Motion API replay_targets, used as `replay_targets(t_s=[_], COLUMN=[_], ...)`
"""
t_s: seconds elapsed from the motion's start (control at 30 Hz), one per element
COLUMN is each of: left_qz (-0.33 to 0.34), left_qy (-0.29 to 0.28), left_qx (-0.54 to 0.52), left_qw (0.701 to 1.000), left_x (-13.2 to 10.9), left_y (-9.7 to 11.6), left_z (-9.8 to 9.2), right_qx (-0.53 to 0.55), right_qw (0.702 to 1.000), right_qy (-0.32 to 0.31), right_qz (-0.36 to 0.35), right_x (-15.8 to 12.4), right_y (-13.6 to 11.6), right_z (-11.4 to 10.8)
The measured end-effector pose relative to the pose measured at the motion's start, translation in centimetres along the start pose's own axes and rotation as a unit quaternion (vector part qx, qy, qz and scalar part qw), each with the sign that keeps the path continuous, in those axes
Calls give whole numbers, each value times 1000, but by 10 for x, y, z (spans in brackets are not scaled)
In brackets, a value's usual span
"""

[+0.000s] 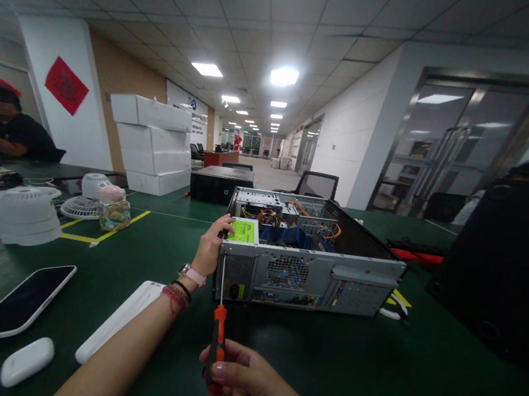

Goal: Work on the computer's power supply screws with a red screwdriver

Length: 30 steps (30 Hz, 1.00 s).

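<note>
An opened desktop computer case (295, 260) lies on the green table with its back panel towards me and its inside showing. My left hand (211, 243) grips the case's left back corner, fingertips over the top edge beside the power supply (244, 230) with its bright green label. In my right hand (249, 386) is a red and black screwdriver (219, 335), held upright in front of the back panel. Its thin shaft reaches up to the panel's upper left corner. Whether the tip sits in a screw is too small to tell.
Left of my arm lie a phone (21, 303), a white earbud case (28, 361) and a long white object (119, 319). Beyond are white fans (23, 213), a glass jar (114, 211) and stacked white boxes (154, 147). A black case (510, 264) stands right. Two people sit farther off.
</note>
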<state>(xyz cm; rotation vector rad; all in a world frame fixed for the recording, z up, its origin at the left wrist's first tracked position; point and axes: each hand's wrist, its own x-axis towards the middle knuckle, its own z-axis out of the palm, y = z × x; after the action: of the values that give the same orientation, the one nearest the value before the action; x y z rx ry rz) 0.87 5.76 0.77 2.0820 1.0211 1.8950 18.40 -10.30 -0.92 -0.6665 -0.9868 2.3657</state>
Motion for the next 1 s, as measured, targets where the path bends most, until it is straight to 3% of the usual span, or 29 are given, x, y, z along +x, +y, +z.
replay_targets(t_s=[0.37,1.0], left_qz=[-5,-9], left_qy=[0,-2], left_qx=[2,18], left_qw=[1000,1000], left_x=[0,0], left_y=[3,10], left_z=[0,0], right_qx=[3,-4], right_qw=[999,1000], right_qy=[-44,-19], right_qz=[19,13], right_x=[-7,-5], right_y=[-11,-7], right_z=[6,4])
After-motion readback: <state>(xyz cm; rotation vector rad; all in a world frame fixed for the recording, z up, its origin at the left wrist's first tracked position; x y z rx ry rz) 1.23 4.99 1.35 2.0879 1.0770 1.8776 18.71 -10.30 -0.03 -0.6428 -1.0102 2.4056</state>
